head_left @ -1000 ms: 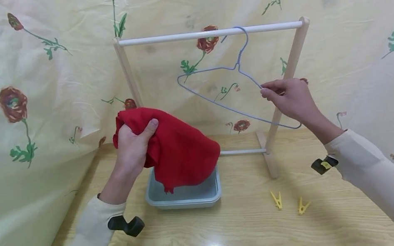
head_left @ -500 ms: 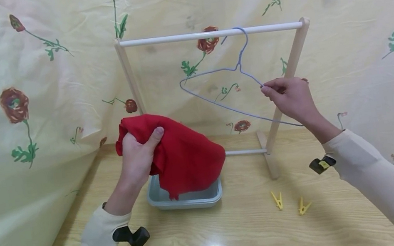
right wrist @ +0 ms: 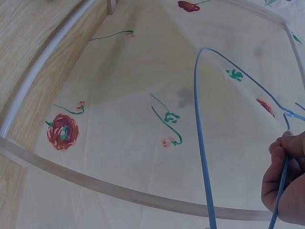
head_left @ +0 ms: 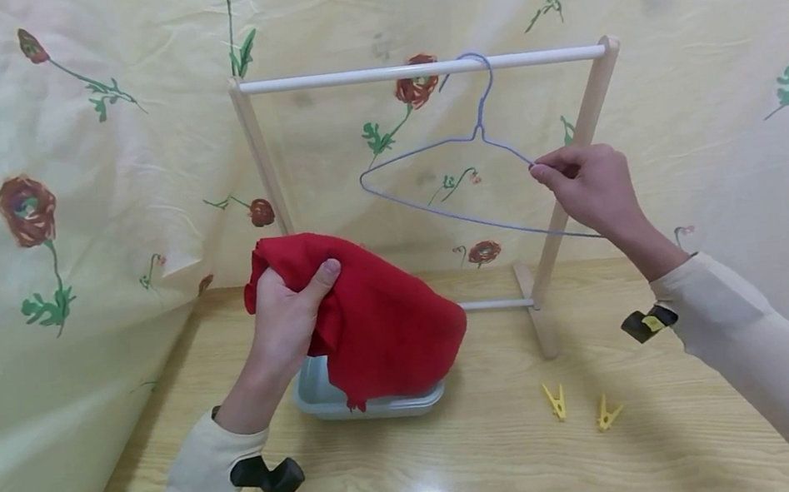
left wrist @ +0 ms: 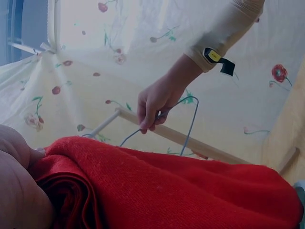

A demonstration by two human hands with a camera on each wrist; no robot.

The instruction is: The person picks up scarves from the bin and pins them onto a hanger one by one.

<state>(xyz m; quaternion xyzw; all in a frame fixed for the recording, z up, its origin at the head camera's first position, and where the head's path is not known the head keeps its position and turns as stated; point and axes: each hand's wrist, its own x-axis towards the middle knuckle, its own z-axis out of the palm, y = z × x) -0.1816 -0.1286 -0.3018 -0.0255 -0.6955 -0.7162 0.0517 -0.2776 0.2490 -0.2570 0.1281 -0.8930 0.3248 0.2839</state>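
A folded red cloth [head_left: 390,322] hangs from my left hand [head_left: 286,312], which grips it at the upper left with the thumb on top. In the left wrist view the red cloth [left wrist: 157,186] shows rolled layers beside the fingers. My right hand [head_left: 594,188] pinches the right shoulder of a blue wire hanger [head_left: 435,208]. The hanger's hook loops over the white rail [head_left: 341,79] of a small rack. In the right wrist view, the hanger's wire [right wrist: 202,143] passes through the right hand [right wrist: 290,181]. What the cloth is when unfolded cannot be seen.
Below the cloth a grey-blue basin [head_left: 317,395] stands on the wooden table, partly covered from view. Two yellow clothespins [head_left: 556,402] lie at the right front. The rack's wooden right post [head_left: 589,101] rises behind my right hand. A flowered sheet backs everything.
My left hand and the red cloth have moved a little down and to the right. The right hand has shifted slightly, and the hanger has tilted closer to level.
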